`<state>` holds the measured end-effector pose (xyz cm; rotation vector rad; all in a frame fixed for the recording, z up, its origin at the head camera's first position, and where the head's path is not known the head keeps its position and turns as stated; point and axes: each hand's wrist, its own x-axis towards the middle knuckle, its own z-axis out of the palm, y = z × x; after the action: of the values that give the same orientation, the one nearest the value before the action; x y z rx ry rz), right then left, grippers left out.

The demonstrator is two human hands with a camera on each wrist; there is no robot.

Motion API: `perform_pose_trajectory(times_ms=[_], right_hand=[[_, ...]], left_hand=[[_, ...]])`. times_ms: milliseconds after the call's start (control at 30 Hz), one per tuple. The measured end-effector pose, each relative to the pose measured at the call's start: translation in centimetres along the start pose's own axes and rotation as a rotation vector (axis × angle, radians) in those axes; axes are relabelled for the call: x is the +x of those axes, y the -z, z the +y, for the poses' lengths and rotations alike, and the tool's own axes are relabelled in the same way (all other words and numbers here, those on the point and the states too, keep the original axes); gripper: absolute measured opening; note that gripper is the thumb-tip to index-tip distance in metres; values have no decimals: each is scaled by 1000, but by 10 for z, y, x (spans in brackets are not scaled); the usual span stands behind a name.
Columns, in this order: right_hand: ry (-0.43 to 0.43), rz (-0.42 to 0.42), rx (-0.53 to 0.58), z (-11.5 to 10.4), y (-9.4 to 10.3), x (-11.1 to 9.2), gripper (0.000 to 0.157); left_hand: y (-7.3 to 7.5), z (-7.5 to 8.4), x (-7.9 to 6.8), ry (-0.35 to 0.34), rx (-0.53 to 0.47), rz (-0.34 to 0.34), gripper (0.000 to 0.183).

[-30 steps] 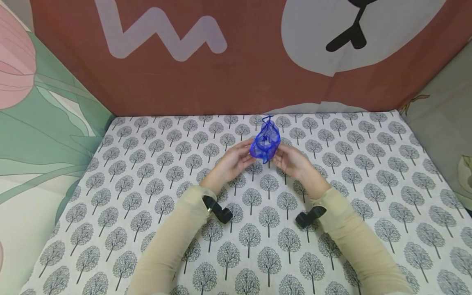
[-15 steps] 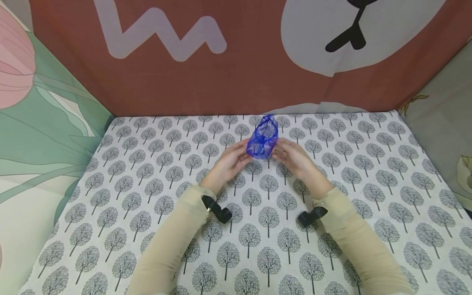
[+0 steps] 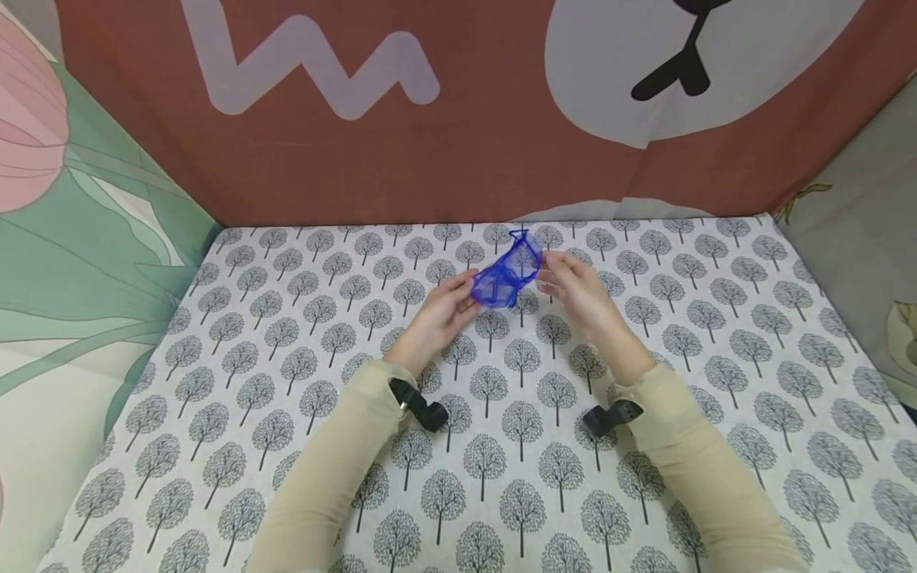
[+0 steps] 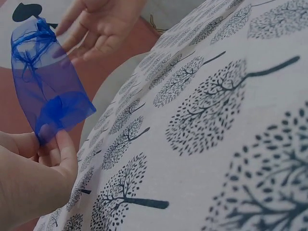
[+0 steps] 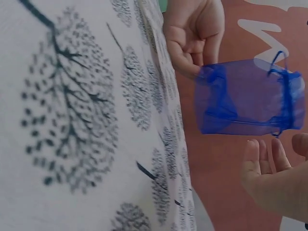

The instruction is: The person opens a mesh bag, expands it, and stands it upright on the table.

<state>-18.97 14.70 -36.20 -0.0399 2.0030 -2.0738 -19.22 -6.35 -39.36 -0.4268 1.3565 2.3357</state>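
Observation:
A sheer blue drawstring pouch [image 3: 496,285] is held up above the tabletop, its gathered neck pointing away and to the right. My left hand [image 3: 435,318] pinches its bottom corner between thumb and fingers, as the left wrist view shows at the pouch's lower end [image 4: 60,108]. Close by the neck end is my right hand [image 3: 583,293], fingers extended and apart. In the right wrist view, the fingers [image 5: 252,156] sit just off the pouch's side, near the drawstring [image 5: 288,101]. Whether a fingertip touches the fabric cannot be made out. Through the fabric, nothing distinct shows inside.
A white cloth with grey tree prints [image 3: 458,493] covers the table. Behind it stands a reddish-brown printed backdrop [image 3: 458,167]. Patterned panels [image 3: 86,278] flank the sides. Both wrists carry black camera mounts [image 3: 423,407].
My right hand has shifted right and slightly upward, away from the pouch's lower part toward its neck. The pouch has turned and its lower end has swung left, still with my left hand.

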Motion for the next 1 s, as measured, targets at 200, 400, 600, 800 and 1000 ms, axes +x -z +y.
perform_pose_trajectory(times_ms=[200, 400, 600, 800, 1000], right_hand=[[16, 52, -121, -9, -1, -4, 57], [42, 78, -233, -12, 0, -6, 44], [69, 134, -266, -12, 0, -6, 36], [81, 178, -289, -12, 2, -5, 33], [100, 212, -324, -13, 3, -4, 29]], left_hand=[[3, -1, 1, -7, 13, 18, 42], [3, -1, 2, -23, 28, 12, 43], [2, -2, 2, -14, 7, 27, 46], [2, -3, 4, 19, 5, 41, 42], [0, -5, 3, 36, 45, 24, 42]])
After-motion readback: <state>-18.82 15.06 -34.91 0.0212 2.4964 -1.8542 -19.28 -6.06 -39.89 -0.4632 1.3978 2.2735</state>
